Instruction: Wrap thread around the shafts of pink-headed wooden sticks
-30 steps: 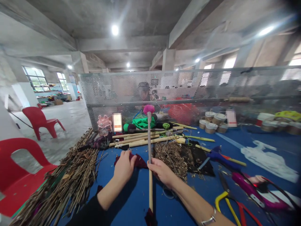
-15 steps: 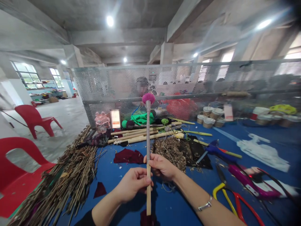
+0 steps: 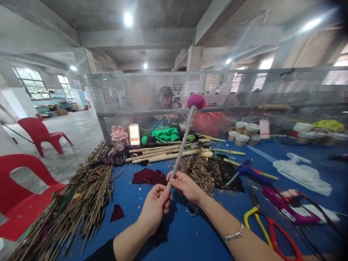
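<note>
Both my hands hold a thin stick (image 3: 182, 145) wrapped in grey, with a pink fuzzy ball (image 3: 196, 101) at its top. The stick leans to the upper right. My left hand (image 3: 154, 206) is closed round its lower end. My right hand (image 3: 185, 185) pinches the shaft just above. Both are over the blue table (image 3: 185, 235). A dark red cloth piece (image 3: 148, 176) lies just beyond my hands.
A heap of dry twigs (image 3: 78, 203) fills the left. Bamboo sticks (image 3: 163, 154), a pile of chaff (image 3: 199, 172), blue pliers (image 3: 248, 170), yellow-and-red cutters (image 3: 268, 228), a purple glue gun (image 3: 288, 208) and cups (image 3: 241, 136) lie about. A mesh screen (image 3: 217, 94) with people behind it stands across. Red chairs (image 3: 19, 188) stand left.
My left hand came off the dark red cloth and took the stick's lower end. The stick, upright before, now tilts to the upper right, its lower part drawn into my left hand.
</note>
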Available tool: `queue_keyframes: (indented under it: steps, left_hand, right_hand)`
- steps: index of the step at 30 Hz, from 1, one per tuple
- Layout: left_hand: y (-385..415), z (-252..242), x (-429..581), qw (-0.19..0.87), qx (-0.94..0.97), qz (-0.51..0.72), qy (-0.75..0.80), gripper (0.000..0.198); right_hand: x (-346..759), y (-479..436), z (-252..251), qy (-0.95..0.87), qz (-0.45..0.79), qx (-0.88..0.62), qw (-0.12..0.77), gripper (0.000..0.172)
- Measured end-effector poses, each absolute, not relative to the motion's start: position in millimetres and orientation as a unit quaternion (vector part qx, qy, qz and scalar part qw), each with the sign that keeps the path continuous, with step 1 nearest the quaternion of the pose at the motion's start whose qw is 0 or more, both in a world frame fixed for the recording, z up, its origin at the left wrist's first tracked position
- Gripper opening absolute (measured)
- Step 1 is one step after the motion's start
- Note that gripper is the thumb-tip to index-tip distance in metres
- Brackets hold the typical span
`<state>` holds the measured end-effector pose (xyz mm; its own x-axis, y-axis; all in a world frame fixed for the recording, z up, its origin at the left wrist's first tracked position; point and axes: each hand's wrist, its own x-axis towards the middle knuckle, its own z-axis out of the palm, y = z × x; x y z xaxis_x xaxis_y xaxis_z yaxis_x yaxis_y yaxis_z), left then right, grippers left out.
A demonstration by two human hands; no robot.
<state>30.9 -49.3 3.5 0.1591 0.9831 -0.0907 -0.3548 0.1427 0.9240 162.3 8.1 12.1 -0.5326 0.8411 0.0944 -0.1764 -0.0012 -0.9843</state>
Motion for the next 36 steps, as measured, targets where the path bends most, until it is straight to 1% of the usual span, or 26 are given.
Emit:
queue_keyframes:
  steps: [4,8,11,15,17,20,23,24,28,29,32,34,36]
  left_hand:
    - [-53.4,6.8,30.3,0.673,0.400,0.506,0.362,0.037]
    - [-51.5,3.0,30.0,0.680,0.419,0.476,0.368,0.044]
    - [-47.5,-1.7,28.5,0.640,0.443,0.469,0.419,0.045]
    - [-46.4,-2.5,26.3,0.565,0.477,0.490,0.462,0.040]
    - [-48.8,-0.7,26.6,0.579,0.485,0.486,0.441,0.038]
    - [-53.3,1.8,28.6,0.631,0.472,0.477,0.391,0.042]
    - [-54.4,2.3,29.3,0.656,0.456,0.460,0.388,0.046]
    - [-53.7,2.2,28.9,0.644,0.460,0.463,0.399,0.044]
    - [-49.5,0.9,25.3,0.536,0.496,0.501,0.465,0.037]
    - [-49.0,0.7,24.6,0.529,0.499,0.501,0.469,0.036]
    - [-49.4,1.4,23.7,0.586,0.490,0.483,0.427,0.038]
    - [-50.4,3.3,24.3,0.643,0.478,0.458,0.384,0.044]
    - [-50.9,5.5,25.1,0.681,0.466,0.427,0.370,0.047]
  right_hand:
    - [164.1,2.5,18.9,-0.590,0.674,-0.252,0.367,0.037]
    - [156.8,-0.4,19.5,-0.590,0.652,-0.269,0.392,0.036]
    - [152.4,0.4,15.8,-0.607,0.600,-0.311,0.418,0.035]
    - [156.0,1.1,16.6,-0.632,0.567,-0.324,0.417,0.033]
    - [160.3,-0.3,21.0,-0.637,0.586,-0.296,0.404,0.033]
    - [164.5,-2.9,27.1,-0.629,0.640,-0.243,0.368,0.034]
    - [163.0,-3.1,26.2,-0.622,0.648,-0.241,0.368,0.032]
    - [161.5,-2.6,24.5,-0.625,0.633,-0.257,0.377,0.031]
    - [156.7,-1.8,20.6,-0.652,0.562,-0.318,0.398,0.030]
    - [156.7,-2.5,21.6,-0.656,0.558,-0.317,0.397,0.029]
    - [159.6,-5.7,27.3,-0.648,0.593,-0.284,0.385,0.029]
    - [162.1,-6.9,29.2,-0.637,0.624,-0.258,0.372,0.030]
    - [162.7,-6.1,27.1,-0.634,0.626,-0.261,0.371,0.031]
